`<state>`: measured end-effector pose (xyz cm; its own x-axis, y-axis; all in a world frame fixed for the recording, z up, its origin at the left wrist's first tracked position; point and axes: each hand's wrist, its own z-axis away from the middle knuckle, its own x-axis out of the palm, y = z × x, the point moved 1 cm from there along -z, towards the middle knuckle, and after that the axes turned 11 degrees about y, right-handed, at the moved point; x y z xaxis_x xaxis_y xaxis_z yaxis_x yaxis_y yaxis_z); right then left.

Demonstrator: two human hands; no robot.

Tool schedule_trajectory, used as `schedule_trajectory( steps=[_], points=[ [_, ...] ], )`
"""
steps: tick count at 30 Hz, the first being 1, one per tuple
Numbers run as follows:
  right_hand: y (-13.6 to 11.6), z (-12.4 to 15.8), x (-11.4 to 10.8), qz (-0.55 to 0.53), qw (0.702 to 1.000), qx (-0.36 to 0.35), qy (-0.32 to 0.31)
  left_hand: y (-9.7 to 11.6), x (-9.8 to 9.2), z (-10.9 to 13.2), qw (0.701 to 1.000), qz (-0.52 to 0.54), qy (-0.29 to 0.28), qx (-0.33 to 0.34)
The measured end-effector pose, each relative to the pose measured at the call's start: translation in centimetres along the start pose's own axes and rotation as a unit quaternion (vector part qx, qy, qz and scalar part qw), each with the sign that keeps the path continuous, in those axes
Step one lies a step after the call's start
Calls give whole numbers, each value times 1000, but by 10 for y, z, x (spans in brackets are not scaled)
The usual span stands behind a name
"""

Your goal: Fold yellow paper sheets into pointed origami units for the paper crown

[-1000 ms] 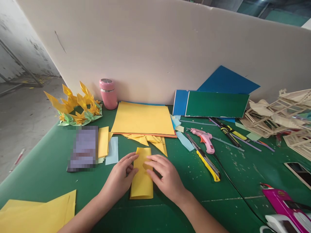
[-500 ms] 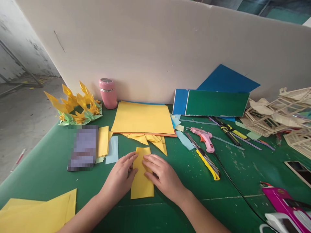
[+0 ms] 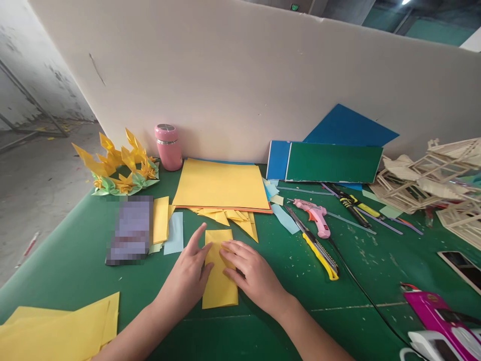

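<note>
Scuffed green tabletop (image 3: 210, 341) before tall cream-coloured panel (image 3: 225, 75). Narrow folded rectangle of yellow paper (image 3: 219, 284) lies lengthwise on tabletop, just this side of pointed yellow paper scraps (image 3: 246, 225). Left hand (image 3: 190, 273) loosely spread, index finger raised, thumb and another fingertip at paper's left edge. Right hand (image 3: 255, 271) unclenched, fingers resting on paper's right side. Farther right: yellow-handled utility knife (image 3: 319, 254), pink plastic glue gun (image 3: 321, 220).

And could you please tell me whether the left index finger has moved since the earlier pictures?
Yes: the left index finger has extended forward, its tip now nearer the large yellow paper sheet.
</note>
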<state>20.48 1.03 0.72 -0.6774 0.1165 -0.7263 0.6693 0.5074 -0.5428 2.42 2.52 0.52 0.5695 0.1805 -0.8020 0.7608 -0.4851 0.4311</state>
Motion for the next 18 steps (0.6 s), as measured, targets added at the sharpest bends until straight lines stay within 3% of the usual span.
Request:
schedule_trajectory(
  steps=[18],
  points=[
    [2,1,3,-7,1000,-3,-6,7,-5,-3,984,-131,-39,114]
  ],
)
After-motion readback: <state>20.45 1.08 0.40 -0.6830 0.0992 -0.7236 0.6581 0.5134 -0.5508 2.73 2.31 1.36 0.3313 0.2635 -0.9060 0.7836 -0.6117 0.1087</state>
